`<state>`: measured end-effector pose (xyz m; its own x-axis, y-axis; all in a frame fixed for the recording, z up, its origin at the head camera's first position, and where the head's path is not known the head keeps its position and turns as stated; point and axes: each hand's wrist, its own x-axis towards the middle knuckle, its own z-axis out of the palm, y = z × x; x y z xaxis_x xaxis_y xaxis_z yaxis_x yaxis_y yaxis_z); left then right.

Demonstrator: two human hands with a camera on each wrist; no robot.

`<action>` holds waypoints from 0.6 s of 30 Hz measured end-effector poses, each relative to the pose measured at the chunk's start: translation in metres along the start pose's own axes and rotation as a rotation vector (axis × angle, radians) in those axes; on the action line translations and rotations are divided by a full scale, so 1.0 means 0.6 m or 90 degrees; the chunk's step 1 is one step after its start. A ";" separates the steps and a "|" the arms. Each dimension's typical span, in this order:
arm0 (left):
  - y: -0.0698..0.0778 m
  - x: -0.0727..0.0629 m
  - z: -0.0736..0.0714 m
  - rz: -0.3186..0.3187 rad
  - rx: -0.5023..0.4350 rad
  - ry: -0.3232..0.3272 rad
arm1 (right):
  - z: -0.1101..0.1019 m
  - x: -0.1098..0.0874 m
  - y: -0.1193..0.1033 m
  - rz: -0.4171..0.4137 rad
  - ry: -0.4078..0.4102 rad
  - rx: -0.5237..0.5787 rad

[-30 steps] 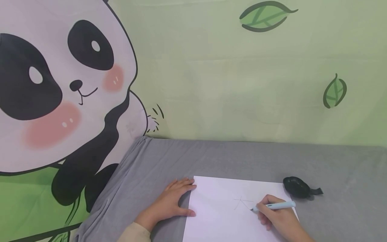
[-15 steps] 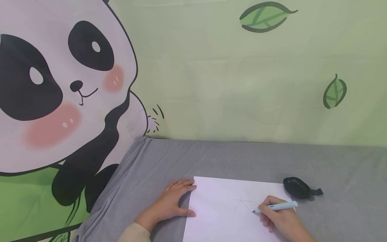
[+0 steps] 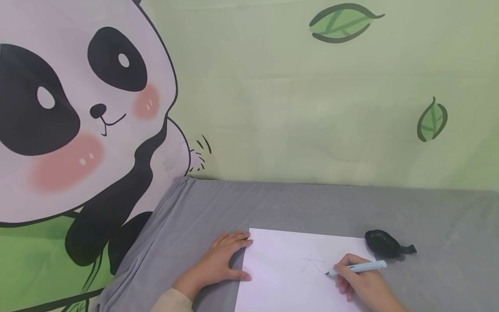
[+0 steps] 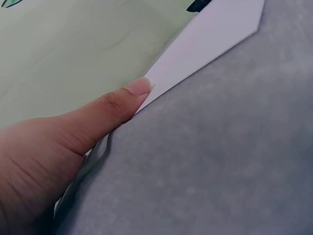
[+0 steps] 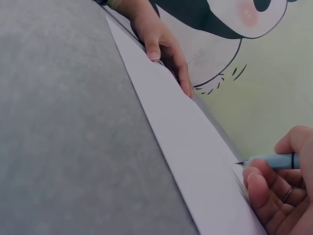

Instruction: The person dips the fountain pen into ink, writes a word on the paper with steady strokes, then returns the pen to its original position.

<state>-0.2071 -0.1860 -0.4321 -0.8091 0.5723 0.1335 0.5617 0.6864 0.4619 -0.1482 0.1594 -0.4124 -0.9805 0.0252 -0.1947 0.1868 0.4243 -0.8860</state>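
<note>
We see the right hand (image 3: 360, 284) at about 5 o'clock of the head view, fingers curled and pinching a light blue pen (image 3: 356, 268), tip down on a white sheet of paper (image 3: 280, 277). The pen lies nearly flat, pointing toward 9 o'clock, its tip just beside a few faint thin pen lines (image 3: 312, 262) near the middle of the sheet. The paper lies flat on the table (image 3: 312, 203), which is covered in grey cloth, and runs off the bottom edge of the view. The left hand (image 3: 218, 262) sits at 9 o'clock of the paper, flat on the cloth, fingers spread and straight, fingertips and thumb touching the sheet's left edge. From the left wrist we see the thumb (image 4: 122, 100) pressing the paper edge (image 4: 205, 44). From the right wrist we see the pen (image 5: 274, 160) pinched in the right hand (image 5: 279, 191), tip on the paper (image 5: 186, 147), and the left hand (image 5: 161, 46) at 12 o'clock on the far edge. A small black object (image 3: 383, 242) lies on the cloth at 1 o'clock of the right hand, near the sheet's far right corner; we cannot tell what it is. Behind the table hangs a green backdrop with a panda (image 3: 78, 112) and leaves (image 3: 343, 21).
</note>
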 end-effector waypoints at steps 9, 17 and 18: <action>0.001 0.003 0.000 0.005 0.008 0.002 | -0.001 -0.001 -0.003 0.001 0.030 0.026; 0.001 0.001 0.000 0.003 0.001 0.001 | -0.004 -0.001 -0.004 -0.014 0.024 0.020; 0.001 0.001 0.000 0.003 0.000 0.001 | -0.005 -0.001 -0.003 -0.018 0.023 0.020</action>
<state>-0.2071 -0.1854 -0.4317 -0.8063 0.5754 0.1372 0.5660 0.6831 0.4614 -0.1483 0.1611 -0.4094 -0.9868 0.0471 -0.1551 0.1610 0.3967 -0.9037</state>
